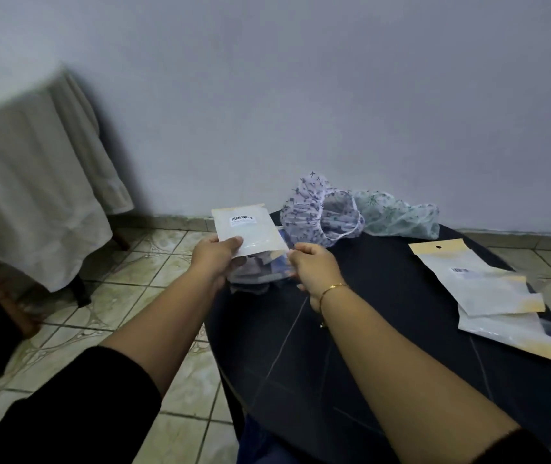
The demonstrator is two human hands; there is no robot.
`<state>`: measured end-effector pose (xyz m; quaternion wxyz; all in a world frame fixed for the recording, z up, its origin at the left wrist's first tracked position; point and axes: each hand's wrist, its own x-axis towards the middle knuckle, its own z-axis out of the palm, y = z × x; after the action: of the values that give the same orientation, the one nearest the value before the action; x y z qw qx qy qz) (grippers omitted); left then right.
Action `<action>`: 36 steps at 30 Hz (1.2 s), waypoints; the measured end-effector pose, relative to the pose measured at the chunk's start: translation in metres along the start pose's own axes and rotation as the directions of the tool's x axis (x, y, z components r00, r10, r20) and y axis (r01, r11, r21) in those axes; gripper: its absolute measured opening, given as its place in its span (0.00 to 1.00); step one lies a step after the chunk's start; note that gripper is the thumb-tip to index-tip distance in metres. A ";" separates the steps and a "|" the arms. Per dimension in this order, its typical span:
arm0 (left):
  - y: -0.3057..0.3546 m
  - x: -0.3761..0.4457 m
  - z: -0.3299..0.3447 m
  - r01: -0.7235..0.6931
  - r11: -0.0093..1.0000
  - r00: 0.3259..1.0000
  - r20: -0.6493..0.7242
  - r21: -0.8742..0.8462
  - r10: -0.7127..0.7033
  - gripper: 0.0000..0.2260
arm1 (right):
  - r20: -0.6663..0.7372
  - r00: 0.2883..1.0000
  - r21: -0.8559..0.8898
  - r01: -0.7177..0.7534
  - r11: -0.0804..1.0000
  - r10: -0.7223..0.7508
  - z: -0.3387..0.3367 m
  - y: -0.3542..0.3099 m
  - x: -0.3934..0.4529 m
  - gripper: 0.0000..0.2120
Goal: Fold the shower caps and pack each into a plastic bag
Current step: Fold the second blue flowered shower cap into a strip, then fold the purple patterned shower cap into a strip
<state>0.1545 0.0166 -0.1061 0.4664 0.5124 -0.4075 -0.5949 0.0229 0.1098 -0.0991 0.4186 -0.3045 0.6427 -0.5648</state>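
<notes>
Fingers (233,244) of the left hand (215,259) curl under a bag (249,232) with the thumb on top, pinching its lower left corner and holding it up above the table's far edge; the right hand (314,266) has its fingers curled at the bag's lower right corner, seemingly pinching it or the folded cap (257,272) showing just below. That two-handed hold probably keeps the bag's mouth spread while the cap goes in.

Going from big to small: the dark round table (334,346) carries everything, close in front of the person so both arms reach across it. Two spare bags (488,293) lie overlapped at its right side, likely set within reach for the caps to come. At the far edge sit two unfolded caps, a purple one (304,209) and a green one (398,216), touching, apparently waiting their turn.
</notes>
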 end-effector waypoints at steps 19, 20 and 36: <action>0.001 0.008 0.027 0.023 0.577 0.969 -0.161 0.817 0.190 0.23 | -0.126 0.992 -0.038 -0.008 0.999 0.003 -0.018 0.012 0.030 0.15; 0.006 0.005 0.033 0.003 0.562 0.968 -0.145 0.827 0.207 0.23 | -0.134 0.991 -0.047 -0.008 0.999 0.002 -0.023 0.008 0.030 0.16; 0.034 0.056 0.141 -0.184 0.680 0.982 0.114 0.710 0.148 0.31 | -0.262 0.944 0.236 -0.141 0.962 0.202 -0.083 0.001 0.119 0.23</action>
<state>0.0172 -0.0446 -0.0662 0.2721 0.6003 -0.6625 -0.3560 -0.1055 0.0465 -0.1219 0.4003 -0.1161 0.6556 -0.6297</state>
